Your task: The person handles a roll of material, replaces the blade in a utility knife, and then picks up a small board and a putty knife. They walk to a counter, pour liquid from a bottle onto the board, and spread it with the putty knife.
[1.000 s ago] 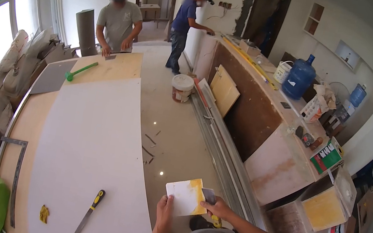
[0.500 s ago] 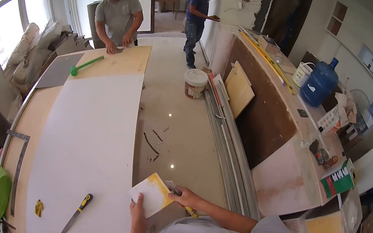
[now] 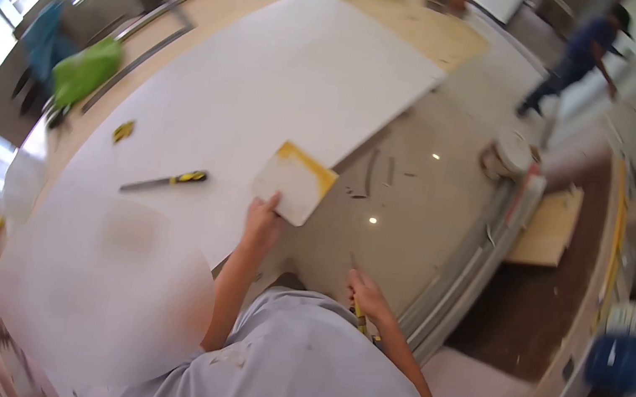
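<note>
Left grip (image 3: 263,224) pinching white, yellow-smeared square board (image 3: 295,186), now apart from yellow-handled scraper (image 3: 358,315) wrapped in right grip (image 3: 371,295).

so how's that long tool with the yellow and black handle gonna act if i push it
The tool should feel stiff, since its long blade looks straight. It seems more likely to slide or swivel than roll, as the blade looks flat on the smooth-looking white sheet. Its thicker handle is probably the easier end to pick up.
</note>
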{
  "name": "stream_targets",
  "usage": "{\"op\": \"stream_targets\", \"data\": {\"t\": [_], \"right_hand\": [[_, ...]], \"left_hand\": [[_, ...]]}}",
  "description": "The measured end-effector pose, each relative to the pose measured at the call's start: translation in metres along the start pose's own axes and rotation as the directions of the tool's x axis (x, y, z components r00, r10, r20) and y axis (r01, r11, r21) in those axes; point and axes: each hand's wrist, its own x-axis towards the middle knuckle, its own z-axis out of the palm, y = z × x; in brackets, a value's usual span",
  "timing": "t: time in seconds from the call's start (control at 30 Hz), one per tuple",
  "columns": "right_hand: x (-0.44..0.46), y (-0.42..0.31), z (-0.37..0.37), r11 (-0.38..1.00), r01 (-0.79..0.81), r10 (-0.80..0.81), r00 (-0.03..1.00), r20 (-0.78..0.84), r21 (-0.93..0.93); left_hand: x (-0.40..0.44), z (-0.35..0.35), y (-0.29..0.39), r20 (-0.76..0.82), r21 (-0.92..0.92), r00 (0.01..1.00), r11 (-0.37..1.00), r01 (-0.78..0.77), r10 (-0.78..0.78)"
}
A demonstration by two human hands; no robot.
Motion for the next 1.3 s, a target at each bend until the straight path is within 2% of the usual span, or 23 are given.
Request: {"op": "stream_targets", "data": {"t": [0.1, 0.23, 0.33, 0.37, 0.43, 0.5, 0.53, 0.6, 0.63, 0.7, 0.77, 0.8, 0.83, 0.87, 0.9, 0.93, 0.97, 1.0, 1.07, 1.13, 1.2, 1.23, 1.3], "right_hand": [[0.018, -0.019, -0.002, 0.996, 0.08, -0.083, 0.993, 0.081, 0.045], [0.03, -0.052, 0.0, 0.996, 0.084, -0.084, 0.996, 0.019, -0.018], [0.044, -0.062, -0.007, 0.995, 0.099, -0.099, 0.995, -0.008, -0.015], [0.055, -0.062, -0.009, 0.993, 0.116, -0.116, 0.993, -0.016, -0.012], [0.054, -0.096, 0.0, 0.978, 0.19, -0.172, 0.967, -0.19, 0.082], [0.064, -0.121, -0.002, 0.938, 0.237, -0.149, 0.934, -0.325, 0.254], [0.069, -0.131, -0.005, 0.9, 0.273, -0.128, 0.911, -0.393, 0.34], [0.079, -0.14, -0.025, 0.916, 0.201, -0.098, 0.951, -0.293, 0.346], [0.085, -0.143, -0.031, 0.923, 0.164, -0.083, 0.968, -0.238, 0.347], [0.095, -0.147, -0.032, 0.967, 0.127, -0.085, 0.978, -0.189, 0.222], [0.099, -0.161, -0.032, 0.995, 0.067, -0.056, 0.988, -0.142, 0.075], [0.099, -0.164, -0.026, 0.986, 0.139, -0.156, 0.965, -0.212, -0.091], [0.09, -0.178, -0.022, 0.963, 0.112, -0.165, 0.964, -0.208, -0.247], [0.085, -0.187, -0.02, 0.903, 0.159, -0.248, 0.951, -0.183, -0.398], [0.099, -0.168, -0.033, 0.849, 0.346, -0.405, 0.912, -0.07, -0.4], [0.08, -0.194, -0.028, 0.761, 0.303, -0.368, 0.93, 0.002, -0.574], [0.073, -0.201, -0.027, 0.683, 0.424, -0.487, 0.871, 0.061, -0.595], [0.068, -0.206, -0.028, 0.573, 0.537, -0.584, 0.797, 0.15, -0.619], [0.057, -0.214, -0.034, 0.576, 0.528, -0.573, 0.805, 0.152, -0.624], [0.047, -0.218, -0.032, 0.567, 0.525, -0.572, 0.805, 0.156, -0.635], [0.037, -0.218, -0.039, 0.563, 0.51, -0.588, 0.8, 0.118, -0.65], [0.032, -0.214, -0.044, 0.63, 0.519, -0.598, 0.799, 0.067, -0.578], [0.014, -0.206, -0.064, 0.728, 0.542, -0.615, 0.787, -0.051, -0.419]], "left_hand": [[0.01, 0.004, 0.005, 0.004, -0.082, 1.0, 0.996, -0.025, 0.026], [0.04, 0.007, -0.001, -0.036, -0.135, 0.999, 0.991, 0.015, -0.02], [0.068, 0.006, -0.011, -0.205, -0.022, 0.97, 0.991, 0.133, -0.135], [0.078, 0.003, -0.012, -0.233, 0.211, 0.96, 0.955, 0.207, -0.156], [0.089, 0.014, -0.013, 0.005, 0.315, 0.988, 0.938, 0.144, -0.153], [0.084, 0.038, 0.012, 0.187, 0.571, 0.944, 0.812, 0.121, -0.272], [0.085, 0.042, 0.008, 0.256, 0.546, 0.925, 0.832, 0.103, -0.282], [0.082, 0.048, -0.002, 0.38, 0.5, 0.881, 0.864, 0.062, -0.283], [0.08, 0.048, -0.003, 0.361, 0.495, 0.889, 0.866, 0.072, -0.281], [0.076, 0.052, -0.005, 0.335, 0.485, 0.9, 0.87, 0.089, -0.279], [0.074, 0.047, 0.009, 0.248, 0.562, 0.908, 0.813, 0.15, -0.338], [0.081, 0.036, -0.005, 0.218, 0.682, 0.963, 0.731, -0.034, -0.159], [0.071, 0.045, 0.015, 0.16, 0.665, 0.977, 0.747, -0.002, -0.14], [0.073, 0.043, 0.012, 0.055, 0.665, 0.997, 0.746, 0.006, -0.057], [0.08, 0.039, 0.009, 0.21, 0.75, 0.955, 0.592, -0.296, 0.211], [0.075, 0.055, 0.037, 0.395, 0.795, 0.855, 0.34, -0.501, 0.337], [0.077, 0.069, 0.052, 0.52, 0.775, 0.798, 0.224, -0.591, 0.305], [0.072, 0.093, 0.074, 0.562, 0.796, 0.82, 0.199, -0.571, 0.104], [0.069, 0.136, 0.09, 0.681, 0.732, 0.713, 0.19, -0.654, -0.166], [0.072, 0.165, 0.099, 0.613, 0.747, 0.604, 0.123, -0.654, -0.509], [0.076, 0.188, 0.09, 0.629, 0.717, 0.528, 0.163, -0.678, -0.57], [0.075, 0.193, 0.084, 0.626, 0.71, 0.494, 0.178, -0.681, -0.603], [0.079, 0.194, 0.066, 0.613, 0.775, 0.556, 0.292, -0.56, -0.561]]}}
